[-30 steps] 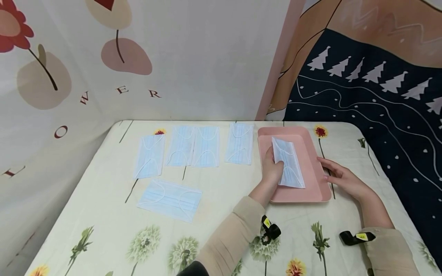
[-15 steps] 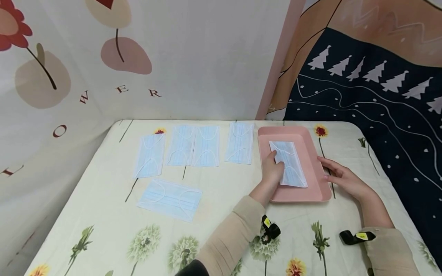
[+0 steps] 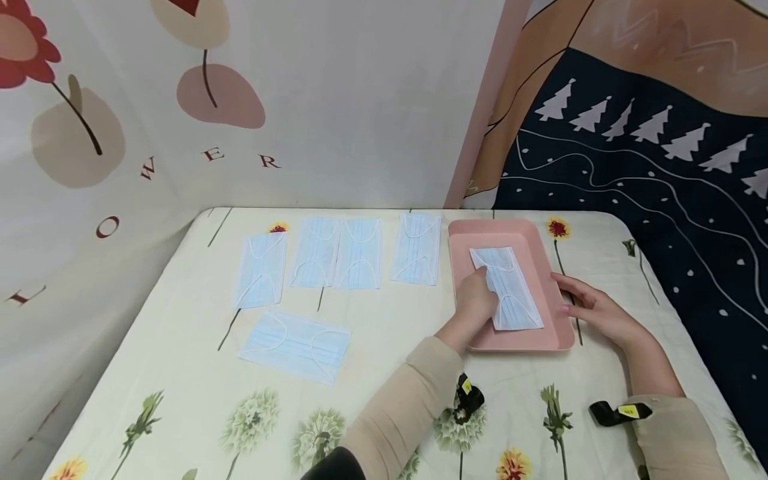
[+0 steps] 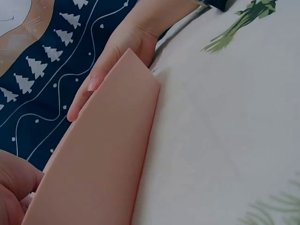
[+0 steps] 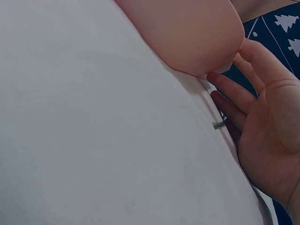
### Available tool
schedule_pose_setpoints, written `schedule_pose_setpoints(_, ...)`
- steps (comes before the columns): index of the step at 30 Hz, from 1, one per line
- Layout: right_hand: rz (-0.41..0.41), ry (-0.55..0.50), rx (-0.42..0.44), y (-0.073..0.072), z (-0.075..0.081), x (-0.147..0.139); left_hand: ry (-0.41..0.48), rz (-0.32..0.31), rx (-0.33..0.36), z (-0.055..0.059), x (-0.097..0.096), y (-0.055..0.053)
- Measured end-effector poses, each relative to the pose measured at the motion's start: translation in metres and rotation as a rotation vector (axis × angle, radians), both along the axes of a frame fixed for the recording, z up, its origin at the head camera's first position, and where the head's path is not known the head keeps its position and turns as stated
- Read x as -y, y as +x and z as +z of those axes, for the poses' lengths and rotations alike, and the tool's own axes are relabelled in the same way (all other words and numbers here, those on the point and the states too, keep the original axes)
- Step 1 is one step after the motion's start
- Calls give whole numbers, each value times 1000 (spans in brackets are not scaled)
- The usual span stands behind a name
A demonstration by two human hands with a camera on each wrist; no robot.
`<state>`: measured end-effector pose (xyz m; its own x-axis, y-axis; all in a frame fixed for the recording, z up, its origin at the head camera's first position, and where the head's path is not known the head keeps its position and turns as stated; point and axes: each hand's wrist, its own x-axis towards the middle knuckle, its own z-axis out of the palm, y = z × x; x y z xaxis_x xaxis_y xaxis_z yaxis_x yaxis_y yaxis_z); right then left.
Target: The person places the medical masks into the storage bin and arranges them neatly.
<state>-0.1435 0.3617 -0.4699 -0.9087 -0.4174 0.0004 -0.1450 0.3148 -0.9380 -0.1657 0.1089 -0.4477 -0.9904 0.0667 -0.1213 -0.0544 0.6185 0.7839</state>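
A light-blue face mask (image 3: 517, 303) with white ear loops lies in a pink tray (image 3: 528, 233). My left hand (image 3: 478, 299) reaches over the tray's near left side, its curled fingers pinching the mask's left edge; the fingertips are hidden in the head view. At the tray's right rim, my right hand (image 3: 603, 315) touches the edge with loosely spread, relaxed fingers. The right wrist view shows that hand (image 5: 269, 110) at the tray's corner (image 5: 201, 37). In the left wrist view, the tray's side wall (image 4: 103, 136) covers most of my left hand (image 4: 16, 190).
Several more masks lie left of the tray: one upright mask (image 3: 415, 249) nearest it, a side-by-side pair (image 3: 359, 255), another mask (image 3: 260, 270) farther left, and a sideways mask (image 3: 295, 345) in front. A flowered cloth (image 3: 384, 333) covers the table.
My left hand has lowered the mask onto the tray and shifted it slightly right and nearer, its fingers curling further in. My right hand and the tray have stayed in place.
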Motion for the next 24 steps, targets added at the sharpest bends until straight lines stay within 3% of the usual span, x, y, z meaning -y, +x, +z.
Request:
schedule_pose_setpoints(9,-5,4,0,1,0,0,-81,2,-32,-3,-3,1)
schedule_pose_setpoints(19,-1,-11,-2,1,1,1,-86,32,-40,-1,-3,4)
schedule_pose_setpoints(24,-14,-2,0,2,0,1,-136,20,-55,-2,-4,6)
